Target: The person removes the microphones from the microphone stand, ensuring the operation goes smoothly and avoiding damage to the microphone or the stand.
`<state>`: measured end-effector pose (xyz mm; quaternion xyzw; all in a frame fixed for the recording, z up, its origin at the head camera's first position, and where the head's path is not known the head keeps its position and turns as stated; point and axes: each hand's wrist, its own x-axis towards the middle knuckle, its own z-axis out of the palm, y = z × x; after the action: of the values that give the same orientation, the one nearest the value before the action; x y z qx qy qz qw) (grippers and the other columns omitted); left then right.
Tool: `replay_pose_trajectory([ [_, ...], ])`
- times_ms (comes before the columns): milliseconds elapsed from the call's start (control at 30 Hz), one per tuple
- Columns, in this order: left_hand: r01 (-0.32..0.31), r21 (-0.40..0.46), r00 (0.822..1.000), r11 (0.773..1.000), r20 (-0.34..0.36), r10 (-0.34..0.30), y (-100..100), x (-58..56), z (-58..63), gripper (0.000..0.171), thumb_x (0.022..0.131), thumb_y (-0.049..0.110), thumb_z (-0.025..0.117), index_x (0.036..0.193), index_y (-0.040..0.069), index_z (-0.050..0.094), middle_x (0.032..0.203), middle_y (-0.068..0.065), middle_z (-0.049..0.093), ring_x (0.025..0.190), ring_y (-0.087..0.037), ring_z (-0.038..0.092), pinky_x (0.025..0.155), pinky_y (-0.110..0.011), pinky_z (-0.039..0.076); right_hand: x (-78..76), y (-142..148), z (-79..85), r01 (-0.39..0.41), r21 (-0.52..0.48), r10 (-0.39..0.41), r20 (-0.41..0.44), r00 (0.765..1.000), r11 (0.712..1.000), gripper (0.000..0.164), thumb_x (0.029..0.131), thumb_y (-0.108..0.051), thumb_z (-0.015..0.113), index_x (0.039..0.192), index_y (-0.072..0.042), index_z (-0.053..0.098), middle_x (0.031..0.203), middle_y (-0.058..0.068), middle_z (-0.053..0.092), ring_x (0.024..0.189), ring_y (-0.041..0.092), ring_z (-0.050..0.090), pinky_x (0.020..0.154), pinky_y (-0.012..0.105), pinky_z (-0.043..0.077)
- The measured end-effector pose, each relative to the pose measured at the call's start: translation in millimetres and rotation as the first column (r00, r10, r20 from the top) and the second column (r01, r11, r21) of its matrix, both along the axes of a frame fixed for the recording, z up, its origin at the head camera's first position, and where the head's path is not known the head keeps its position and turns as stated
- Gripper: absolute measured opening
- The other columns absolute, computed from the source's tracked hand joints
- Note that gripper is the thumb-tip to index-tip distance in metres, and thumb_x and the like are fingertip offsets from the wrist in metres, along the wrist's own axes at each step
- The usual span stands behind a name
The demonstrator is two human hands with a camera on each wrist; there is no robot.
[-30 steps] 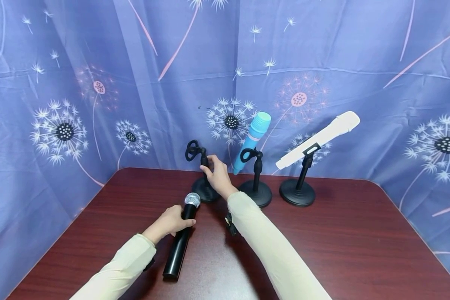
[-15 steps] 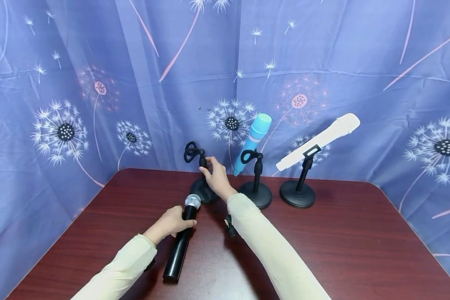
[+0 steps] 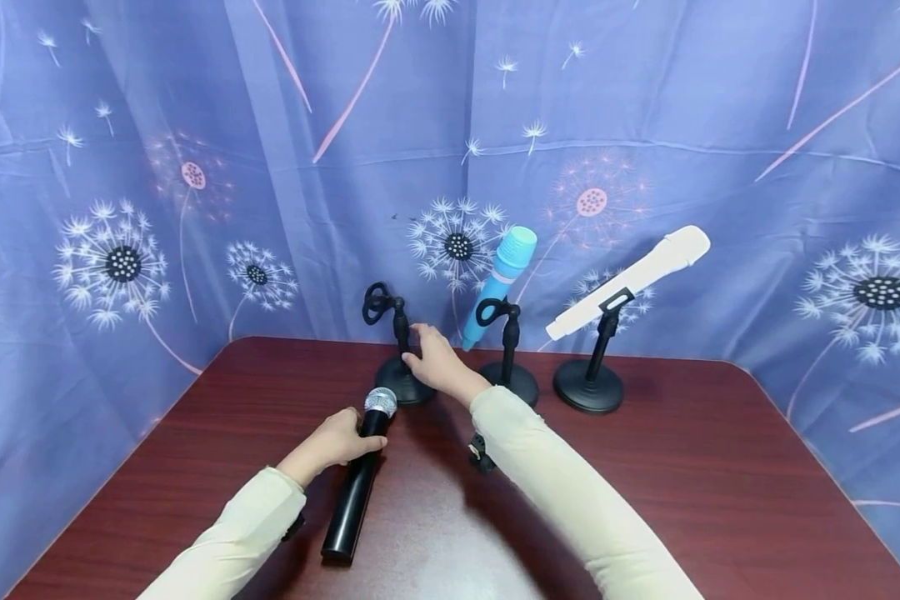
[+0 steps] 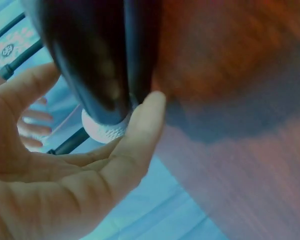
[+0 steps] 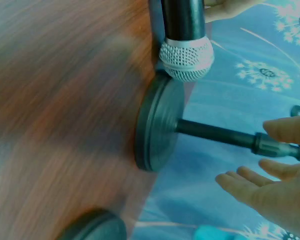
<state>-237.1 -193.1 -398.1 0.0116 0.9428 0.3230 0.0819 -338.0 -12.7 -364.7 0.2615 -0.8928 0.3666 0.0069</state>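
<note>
My left hand grips a black microphone with a silver mesh head, its thumb across the body and its fingers on the far side. In the left wrist view the black microphone body lies between thumb and fingers. At the table's back, a black desktop microphone stand has a bare clip on top and a round base. My right hand is beside its pole, thumb and fingers spread. The right wrist view shows these fingers apart from the pole, with nothing held.
To the right, a second stand overlaps a tilted light-blue microphone. Farther right, a third stand carries a white microphone in its clip. A blue dandelion-print curtain hangs behind the reddish-brown table.
My right hand has let go of the left stand's pole and drawn slightly down and right, fingers loosened. The left hand keeps its grip on the black microphone, nearly still.
</note>
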Motion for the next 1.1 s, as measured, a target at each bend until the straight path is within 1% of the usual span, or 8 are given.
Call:
replay_pose_trajectory([
  [133,0.032,-0.044,0.999,0.999,-0.012,-0.032,-2,-2.4,7.9,0.048,0.083,0.026,0.073,0.104,-0.013,0.053,0.082,-0.014,0.057,0.072,-0.023,0.053,0.066,-0.037,0.047,12.5,21,8.5,-0.049,0.076,0.049,0.004,0.999,0.996,0.048,0.097,-0.013,0.056,0.141,0.002,0.041,0.139,0.021,0.046,0.130,0.032,0.043,0.105,0.044,0.037],
  [267,0.063,-0.052,0.997,0.997,-0.030,-0.065,-2,-4.7,16.4,0.059,0.085,0.026,0.071,0.119,-0.017,0.049,0.096,-0.018,0.061,0.087,-0.028,0.058,0.079,-0.045,0.049,23.5,40,10.7,-0.117,0.071,0.119,-0.033,0.992,0.991,0.046,0.098,-0.015,0.056,0.140,0.000,0.044,0.138,0.017,0.048,0.130,0.029,0.044,0.105,0.043,0.037],
  [433,0.079,-0.092,0.991,0.993,-0.103,-0.088,2,-4.8,30.5,0.054,0.087,0.026,0.068,0.118,-0.015,0.052,0.098,-0.020,0.062,0.089,-0.030,0.058,0.079,-0.046,0.048,37.3,67,10.1,-0.198,0.032,0.200,-0.106,0.974,0.980,0.045,0.097,-0.014,0.058,0.137,0.001,0.046,0.137,0.015,0.051,0.125,0.031,0.049,0.103,0.043,0.040],
  [533,0.071,-0.088,0.987,0.994,-0.139,-0.082,7,-3.7,38.2,0.052,0.088,0.026,0.067,0.121,-0.013,0.052,0.098,-0.020,0.061,0.086,-0.028,0.058,0.076,-0.045,0.048,43.1,84,7.7,-0.214,0.005,0.212,-0.164,0.963,0.977,0.043,0.096,-0.014,0.059,0.135,0.001,0.049,0.134,0.014,0.054,0.122,0.030,0.053,0.102,0.042,0.042],
  [667,0.060,-0.043,0.981,0.997,-0.183,-0.067,13,-3.6,44.7,0.047,0.090,0.023,0.066,0.121,-0.010,0.055,0.091,-0.014,0.061,0.077,-0.024,0.056,0.070,-0.040,0.047,48.5,102,5.3,-0.210,-0.051,0.194,-0.222,0.955,0.976,0.040,0.095,-0.013,0.060,0.131,0.000,0.052,0.130,0.013,0.057,0.119,0.026,0.055,0.099,0.042,0.045],
  [800,0.062,-0.001,0.975,0.998,-0.214,-0.061,18,-3.5,47.5,0.042,0.090,0.021,0.065,0.121,-0.007,0.057,0.096,-0.015,0.064,0.084,-0.026,0.060,0.074,-0.041,0.049,51.5,115,3.0,-0.194,-0.093,0.163,-0.267,0.950,0.977,0.040,0.095,-0.014,0.060,0.132,-0.001,0.052,0.127,0.011,0.059,0.118,0.023,0.056,0.097,0.043,0.046],
  [967,0.066,0.043,0.965,0.997,-0.256,-0.053,25,-4.0,51.1,0.039,0.092,0.022,0.064,0.122,-0.002,0.058,0.104,-0.018,0.065,0.093,-0.029,0.062,0.079,-0.044,0.050,52.7,130,-2.9,-0.105,-0.169,0.048,-0.312,0.949,0.980,0.040,0.095,-0.012,0.060,0.133,-0.003,0.051,0.124,0.010,0.061,0.117,0.023,0.057,0.096,0.044,0.046],
  [1100,0.058,0.068,0.951,0.996,-0.308,-0.035,31,-3.4,55.0,0.035,0.092,0.020,0.064,0.120,0.000,0.060,0.100,-0.013,0.068,0.092,-0.027,0.063,0.077,-0.043,0.050,50.5,138,-7.9,-0.046,-0.234,-0.044,-0.367,0.929,0.971,0.041,0.095,-0.009,0.060,0.133,-0.001,0.050,0.125,0.014,0.060,0.115,0.026,0.057,0.095,0.044,0.047],
])
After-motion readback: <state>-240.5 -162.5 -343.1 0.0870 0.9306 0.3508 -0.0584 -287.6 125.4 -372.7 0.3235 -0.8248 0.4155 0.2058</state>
